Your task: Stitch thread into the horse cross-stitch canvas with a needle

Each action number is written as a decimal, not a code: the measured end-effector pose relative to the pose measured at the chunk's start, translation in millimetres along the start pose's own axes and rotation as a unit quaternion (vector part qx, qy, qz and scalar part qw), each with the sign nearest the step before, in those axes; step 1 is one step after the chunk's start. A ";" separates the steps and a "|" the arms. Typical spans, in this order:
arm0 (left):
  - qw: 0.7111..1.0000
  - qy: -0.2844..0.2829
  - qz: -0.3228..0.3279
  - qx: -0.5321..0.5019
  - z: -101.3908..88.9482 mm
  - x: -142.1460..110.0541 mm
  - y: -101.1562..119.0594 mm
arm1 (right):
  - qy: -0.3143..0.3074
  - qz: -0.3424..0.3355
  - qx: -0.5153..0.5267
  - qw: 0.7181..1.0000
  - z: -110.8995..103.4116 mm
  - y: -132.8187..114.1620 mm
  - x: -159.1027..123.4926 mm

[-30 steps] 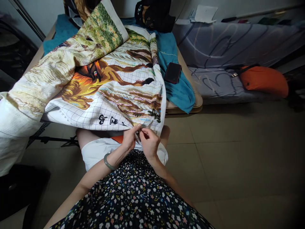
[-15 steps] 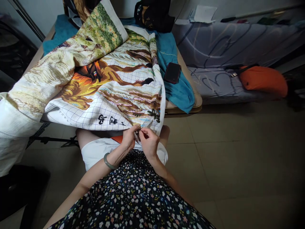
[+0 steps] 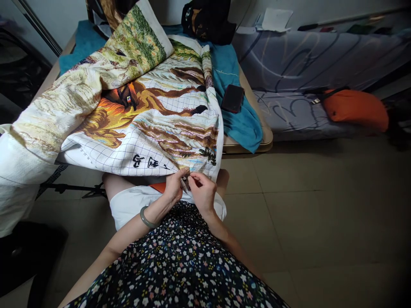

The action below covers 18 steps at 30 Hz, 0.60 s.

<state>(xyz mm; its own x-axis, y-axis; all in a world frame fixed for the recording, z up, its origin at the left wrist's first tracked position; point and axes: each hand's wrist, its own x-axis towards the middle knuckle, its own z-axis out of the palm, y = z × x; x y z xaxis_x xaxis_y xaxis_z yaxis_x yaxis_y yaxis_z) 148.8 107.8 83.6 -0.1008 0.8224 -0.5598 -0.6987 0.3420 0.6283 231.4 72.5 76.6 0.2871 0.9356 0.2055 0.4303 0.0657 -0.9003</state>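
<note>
A large cross-stitch cloth [image 3: 154,128] with a printed blue grid, brown and orange stitching and black characters spreads over the table and hangs towards my lap. My left hand [image 3: 174,185], with a bangle on its wrist, grips the near edge of the cloth between thumb and fingers. Close beside it, my right hand [image 3: 203,191] is closed in a pinch at the same edge. What sits between the right fingertips is too small to make out. Part of the cloth is folded over towards the left and drapes down there.
A phone [image 3: 233,99] lies on a teal cloth [image 3: 246,124] covering the table. Behind stands a black bag [image 3: 208,21]. To the right, an orange bag [image 3: 355,109] rests on a grey patterned sofa [image 3: 289,113]. A black stand leg [image 3: 70,187] is at lower left.
My right hand has shifted very slightly to the right, by the cloth edge. The left hand keeps its hold, and the cloth lies as before.
</note>
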 end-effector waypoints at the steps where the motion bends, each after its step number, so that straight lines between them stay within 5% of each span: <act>1: 1.000 -0.001 -0.003 0.001 -0.1 -0.4 0.3 | -0.008 0.013 0.012 1.000 -0.8 0.0 0.1; 11: 1.000 0.016 -0.019 -0.005 0.9 -0.3 2.0 | -0.108 0.084 0.078 0.988 -12.1 -10.2 1.1; 18: 1.000 -0.007 -0.008 -0.006 -0.2 -0.2 1.4 | -0.052 0.144 0.126 0.980 -9.7 -12.0 6.3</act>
<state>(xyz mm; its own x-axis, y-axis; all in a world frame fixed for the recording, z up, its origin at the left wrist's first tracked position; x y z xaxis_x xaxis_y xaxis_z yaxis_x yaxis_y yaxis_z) 147.7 108.0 84.5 -0.0795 0.8225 -0.5631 -0.7085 0.3508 0.6124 236.3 74.3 92.4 0.2709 0.9576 -0.0986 0.1161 -0.1341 -0.9841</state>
